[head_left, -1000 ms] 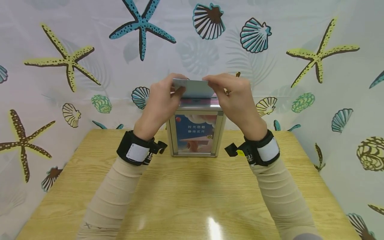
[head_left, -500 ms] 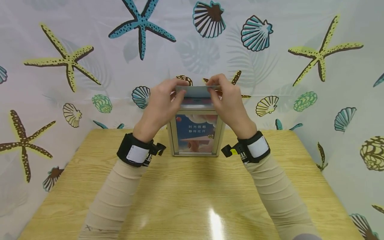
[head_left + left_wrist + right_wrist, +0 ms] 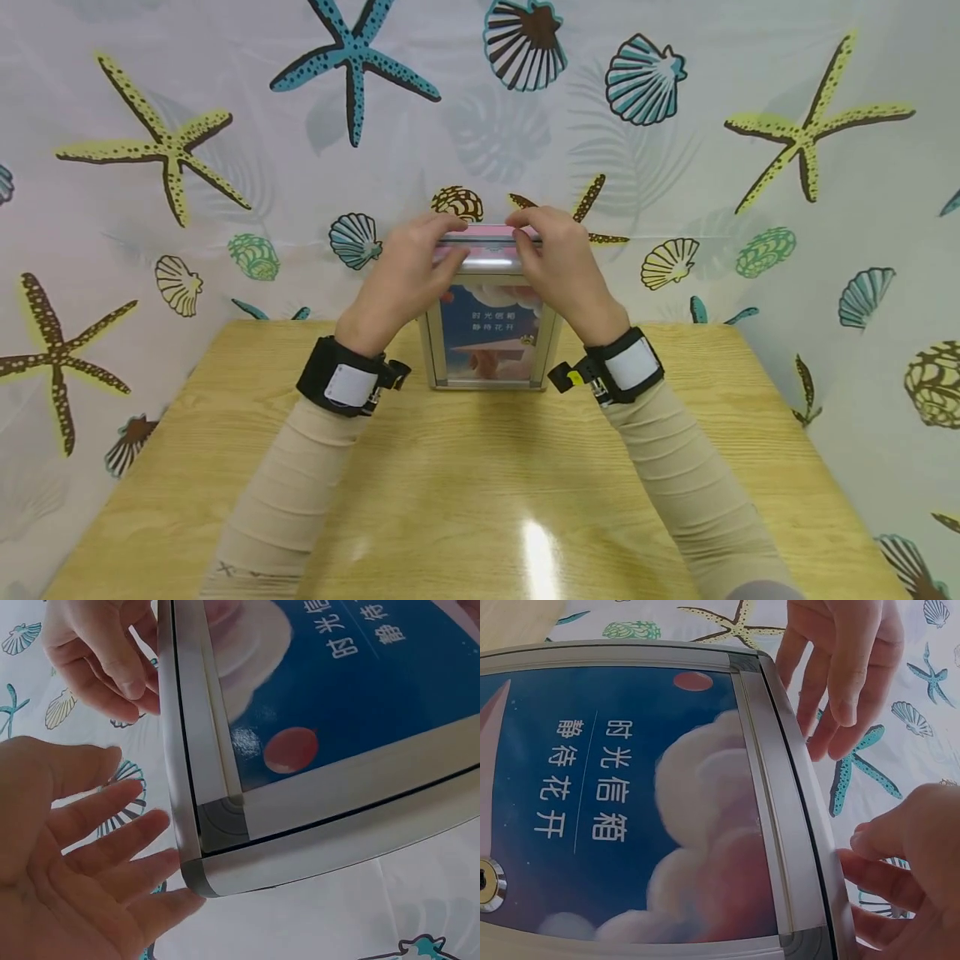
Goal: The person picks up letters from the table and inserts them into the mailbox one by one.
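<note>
A silver-framed letter box (image 3: 429,342) with a blue picture panel (image 3: 491,321) and Chinese writing stands upright at the table's back. Along its pink top (image 3: 489,230) runs a thin pale strip, seemingly the upper edge of a grey-blue card (image 3: 490,240). My left hand (image 3: 405,267) is at the strip's left end, thumb in front, index finger behind. My right hand (image 3: 558,262) mirrors it at the other end. In the left wrist view the fingers of my left hand (image 3: 97,855) are spread beside the box's edge. The right wrist view shows my right hand (image 3: 915,862) with loosely bent fingers at that edge.
A brass key lock (image 3: 489,885) sits on the box's front. The wooden table (image 3: 450,483) stretches toward me. Behind and beside it hangs a white cloth (image 3: 247,50) printed with starfish and shells.
The card has sunk from standing tall above the box to a thin strip at its top. Both hands have lowered with it, and the right hand has shifted left.
</note>
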Available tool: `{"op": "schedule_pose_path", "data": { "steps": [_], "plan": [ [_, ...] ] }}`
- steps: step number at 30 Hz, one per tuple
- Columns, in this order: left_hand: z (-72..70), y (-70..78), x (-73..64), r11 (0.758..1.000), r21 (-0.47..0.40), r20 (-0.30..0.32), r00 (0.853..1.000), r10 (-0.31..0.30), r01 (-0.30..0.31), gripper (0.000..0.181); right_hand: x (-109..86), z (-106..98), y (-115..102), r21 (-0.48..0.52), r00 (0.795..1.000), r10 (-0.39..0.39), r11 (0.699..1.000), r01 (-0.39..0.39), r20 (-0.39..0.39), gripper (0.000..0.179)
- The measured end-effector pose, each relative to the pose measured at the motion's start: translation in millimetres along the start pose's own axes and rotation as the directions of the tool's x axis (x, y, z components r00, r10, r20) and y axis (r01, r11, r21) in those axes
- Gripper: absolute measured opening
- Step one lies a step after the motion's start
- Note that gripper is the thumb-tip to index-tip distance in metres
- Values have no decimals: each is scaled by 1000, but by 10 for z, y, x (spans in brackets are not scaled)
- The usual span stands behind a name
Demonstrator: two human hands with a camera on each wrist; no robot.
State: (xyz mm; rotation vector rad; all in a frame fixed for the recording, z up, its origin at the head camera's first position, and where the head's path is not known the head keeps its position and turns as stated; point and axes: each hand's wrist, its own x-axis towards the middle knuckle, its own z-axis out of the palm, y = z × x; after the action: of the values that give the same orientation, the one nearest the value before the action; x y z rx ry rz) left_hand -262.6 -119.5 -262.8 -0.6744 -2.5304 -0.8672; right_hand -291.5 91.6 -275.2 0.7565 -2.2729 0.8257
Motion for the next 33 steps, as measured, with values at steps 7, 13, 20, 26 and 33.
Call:
{"op": "schedule_pose_path", "data": {
  "steps": [7,13,20,26,33],
  "plan": [
    [31,28,-3,991,135,102,995,6,-20,45,-2,-4,-17,-24,996,-49,998,51,74,18],
    [96,46,20,965,262,167,984,-60,15,51,-27,53,6,-113,982,-113,985,131,148,20],
    [130,54,114,922,384,183,975,-123,44,64,-18,95,-24,-215,981,-107,967,140,162,25],
    [117,41,79,912,406,221,964,-150,49,65,-25,133,-67,-258,978,-19,963,74,209,29],
    [202,-22,-350,916,398,155,988,-11,-52,75,-310,67,-34,-210,984,-111,968,139,139,41]
  ]
}}
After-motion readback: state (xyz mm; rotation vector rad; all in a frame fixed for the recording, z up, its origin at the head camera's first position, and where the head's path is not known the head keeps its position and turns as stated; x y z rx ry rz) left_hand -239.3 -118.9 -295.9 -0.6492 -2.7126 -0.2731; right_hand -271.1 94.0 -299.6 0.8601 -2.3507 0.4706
